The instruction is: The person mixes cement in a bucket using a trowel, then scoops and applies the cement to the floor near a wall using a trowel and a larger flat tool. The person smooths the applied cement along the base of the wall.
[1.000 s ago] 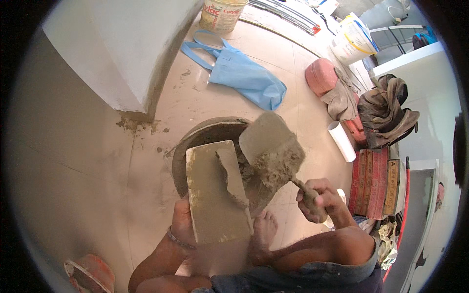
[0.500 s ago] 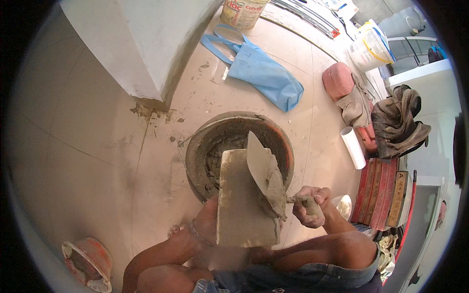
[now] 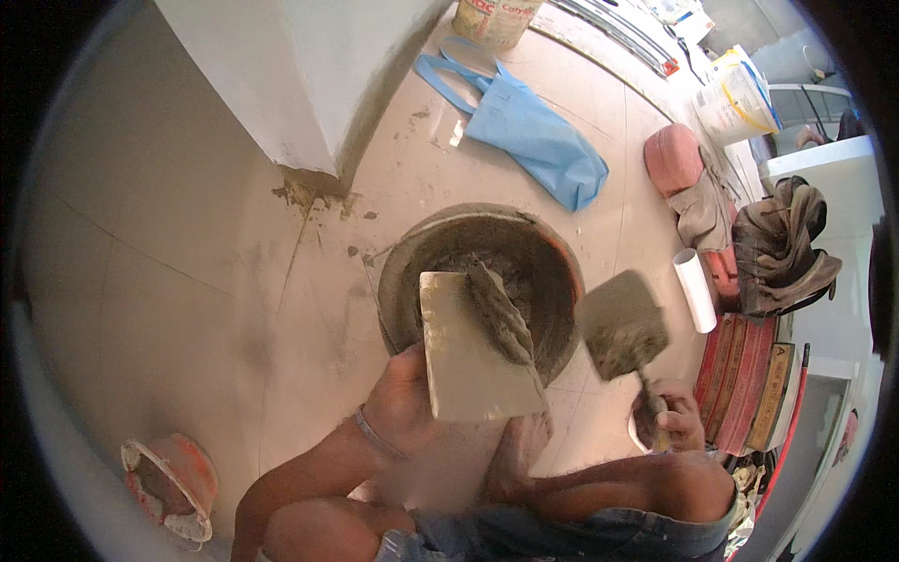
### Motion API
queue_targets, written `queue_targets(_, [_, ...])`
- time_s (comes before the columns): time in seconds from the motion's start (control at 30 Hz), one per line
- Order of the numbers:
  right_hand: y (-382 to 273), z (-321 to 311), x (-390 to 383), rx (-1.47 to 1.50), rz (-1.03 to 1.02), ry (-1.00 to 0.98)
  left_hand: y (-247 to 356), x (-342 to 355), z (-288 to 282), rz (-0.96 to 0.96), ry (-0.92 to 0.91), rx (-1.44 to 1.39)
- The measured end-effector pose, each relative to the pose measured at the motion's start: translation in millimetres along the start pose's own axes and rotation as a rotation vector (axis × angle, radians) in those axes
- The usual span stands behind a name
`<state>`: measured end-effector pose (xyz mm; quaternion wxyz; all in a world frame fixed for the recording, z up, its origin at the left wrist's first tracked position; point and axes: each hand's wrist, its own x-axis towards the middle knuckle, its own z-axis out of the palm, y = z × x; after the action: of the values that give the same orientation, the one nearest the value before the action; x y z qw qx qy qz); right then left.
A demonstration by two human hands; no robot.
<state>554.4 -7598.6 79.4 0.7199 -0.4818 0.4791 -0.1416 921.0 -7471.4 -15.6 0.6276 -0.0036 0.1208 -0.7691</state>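
My left hand (image 3: 398,393) grips a flat rectangular tile (image 3: 473,379), pale grey and tilted over the bucket, with a long ridge of wet grey mortar (image 3: 496,314) along its right part. My right hand (image 3: 670,421) is closed round the handle of a square-bladed trowel (image 3: 623,318), its blade smeared with mortar and held to the right of the tile, apart from it. Beneath both sits a round black bucket (image 3: 557,248) with mortar inside, partly hidden by the tile. My bare legs and a foot are below the tile.
A white wall corner (image 3: 300,112) stands upper left, beside a blue bag (image 3: 534,140). To the right lie pink sacking (image 3: 674,159), dark cloth (image 3: 782,244), a white tube (image 3: 693,290) and stacked red boxes (image 3: 735,379). Pails (image 3: 735,98) stand behind; a dirty red bucket (image 3: 169,482) is lower left.
The trowel has swung from over the tile out to the right and down, leaving a ridge of mortar on the tile. The tile has risen slightly; the whole view has shifted.
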Motion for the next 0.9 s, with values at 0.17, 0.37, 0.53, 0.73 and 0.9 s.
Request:
queue_targets(0.17, [-32.9, 20.2, -4.9, -0.374, -0.456, -0.028, -5.8, 0.8, 2.1, -0.013, 0.127, 0.041])
queue_targets(0.37, [-45.1, 32.6, 29.3, -0.416, -0.315, -0.208, -5.1, 3.2, 10.5, -0.012, 0.231, 0.208])
queue_targets(0.53, [-67.8, 34.3, 56.1, -0.841, -0.239, -0.460, -4.6, 2.3, 4.2, -0.008, 0.191, 0.210])
queue_targets(0.73, [-60.1, 58.8, 88.9, -0.747, 0.042, -0.295, 6.8, -19.8, 21.4, 0.015, 0.074, 0.163])
queue_targets(0.9, [-21.5, 53.0, 85.0, -0.396, 0.158, -0.189, 11.2, -25.9, 24.4, 0.072, 0.301, 0.595])
